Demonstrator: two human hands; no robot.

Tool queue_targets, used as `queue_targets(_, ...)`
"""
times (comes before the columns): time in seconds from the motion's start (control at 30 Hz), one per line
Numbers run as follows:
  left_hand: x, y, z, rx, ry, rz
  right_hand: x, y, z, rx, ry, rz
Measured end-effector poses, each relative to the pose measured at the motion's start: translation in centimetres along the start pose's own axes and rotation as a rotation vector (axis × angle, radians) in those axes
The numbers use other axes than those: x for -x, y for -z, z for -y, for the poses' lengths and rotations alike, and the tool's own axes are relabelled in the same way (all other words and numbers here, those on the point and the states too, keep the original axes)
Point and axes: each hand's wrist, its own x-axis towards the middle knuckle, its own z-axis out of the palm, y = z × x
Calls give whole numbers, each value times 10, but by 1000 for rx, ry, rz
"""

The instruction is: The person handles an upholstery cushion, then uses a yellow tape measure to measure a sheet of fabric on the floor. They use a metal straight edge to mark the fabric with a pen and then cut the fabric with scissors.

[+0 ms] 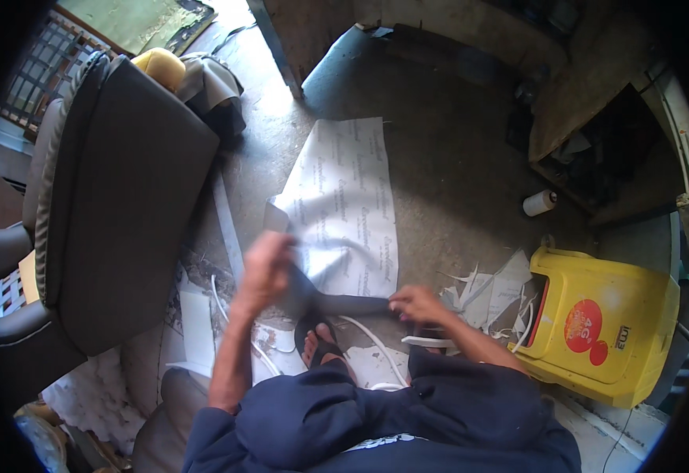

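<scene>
"One grey leather-look sheet with white printed backing [352, 205], left of the yellow plastic bin [616, 296]. Risks?"

"Right hand [417, 306] pinches its near edge; loose grip could wrinkle it. Left hand [264, 272]'s blurred, can't tell its fingers."

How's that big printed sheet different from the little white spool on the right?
The printed sheet is broad and thin; the white spool is small and chunky. The sheet has printing and a grey edge; the spool looks mostly plain. The right hand touches the sheet; neither hand touches the spool. Both look whitish.
</scene>
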Motion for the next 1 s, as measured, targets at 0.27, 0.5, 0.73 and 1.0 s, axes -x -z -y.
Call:
queue_targets(0.27,68,117,-50,194,105,-352,48,119,88,4,62,-107)
queue_targets(0.5,61,137,-69,236,-183,-525,-19,-39,29,325,560,131)
queue_targets(0.73,-2,231,-21,119,71,-594,-67,95,152,468,589,-151)
queue_targets(1.0,-54,209,-198,-1115,-390,-1263,-106,242,386,655,943,-672)
